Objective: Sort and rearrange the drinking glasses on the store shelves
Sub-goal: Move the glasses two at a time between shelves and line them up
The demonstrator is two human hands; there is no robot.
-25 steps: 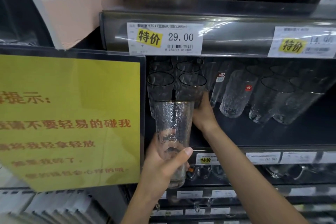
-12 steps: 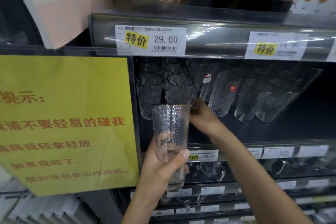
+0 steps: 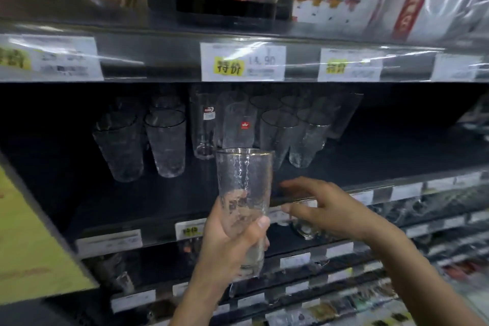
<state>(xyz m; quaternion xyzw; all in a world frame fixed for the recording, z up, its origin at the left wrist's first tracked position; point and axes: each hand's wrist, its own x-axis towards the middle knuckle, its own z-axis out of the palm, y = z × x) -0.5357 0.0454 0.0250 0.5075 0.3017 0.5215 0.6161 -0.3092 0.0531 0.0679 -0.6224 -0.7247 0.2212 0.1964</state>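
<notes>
Head view: one tall textured glass (image 3: pixel 244 188), upright, in front of the shelf (image 3: pixel 383 159) and its front edge, the left hand (image 3: pixel 230 243) with fingers (image 3: pixel 260 223) wrapped round its lower half; right hand (image 3: pixel 328 209) just beside it, fingers (image 3: pixel 293 184) spread, holding nothing; rows of glasses (image 3: pixel 165 143) stand further back, bare room to their right.

A dark store shelf (image 3: pixel 370 164) recedes into dim shadow under a clear plastic rail (image 3: pixel 158 61) carrying white price labels with yellow patches (image 3: pixel 243 61), a yellow sign (image 3: pixel 31 246) stands at left, and blurred white packaged goods (image 3: pixel 336 8) sit above.
</notes>
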